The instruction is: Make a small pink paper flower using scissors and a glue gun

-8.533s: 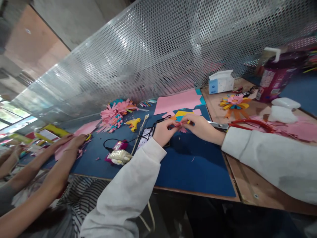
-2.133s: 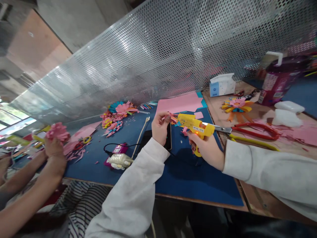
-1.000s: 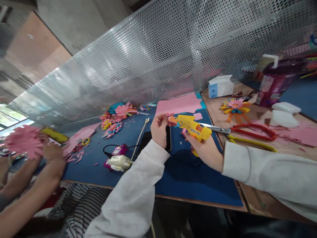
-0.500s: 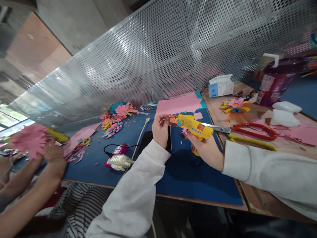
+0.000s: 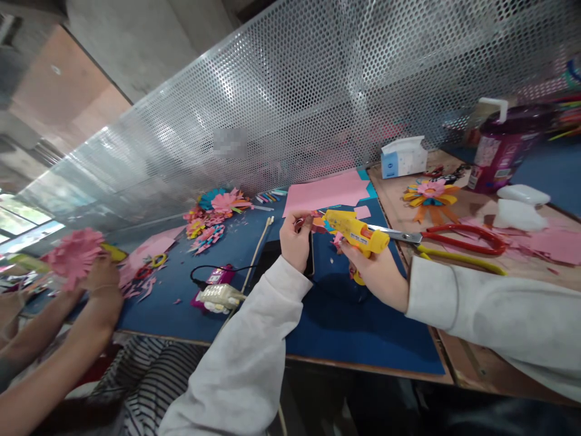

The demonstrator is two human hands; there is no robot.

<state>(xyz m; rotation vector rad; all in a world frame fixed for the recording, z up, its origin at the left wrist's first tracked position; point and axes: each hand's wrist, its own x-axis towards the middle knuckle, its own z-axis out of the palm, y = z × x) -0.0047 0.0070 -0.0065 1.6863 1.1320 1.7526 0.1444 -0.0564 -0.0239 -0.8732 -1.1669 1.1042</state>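
Note:
A yellow glue gun [image 5: 356,231] sits in my right hand [image 5: 379,272], its nozzle pointing left toward the fingers of my left hand. My left hand [image 5: 296,240] is closed in a pinch on a small piece of pink paper [image 5: 314,214], mostly hidden by the fingers. Orange and blue paper bits [image 5: 323,224] show just beyond the nozzle. Under my left wrist lies a dark flat object [image 5: 267,261], perhaps a phone or tablet. To the right of the glue gun rest scissors [image 5: 463,239] with red and yellow handles.
Pink paper sheets [image 5: 324,194] and a pile of paper flowers [image 5: 218,209] lie at the back. A power strip [image 5: 221,298] with cables is at left. Tissue pack [image 5: 403,157], paper flower [image 5: 431,195] and purple cup [image 5: 503,148] stand right. A co-worker's hand [image 5: 102,275] holds a pink flower [image 5: 76,257].
My hands and the glue gun stay almost in place, nozzle close to my left fingertips. The co-worker's pink paper flower has shifted to the right and turned.

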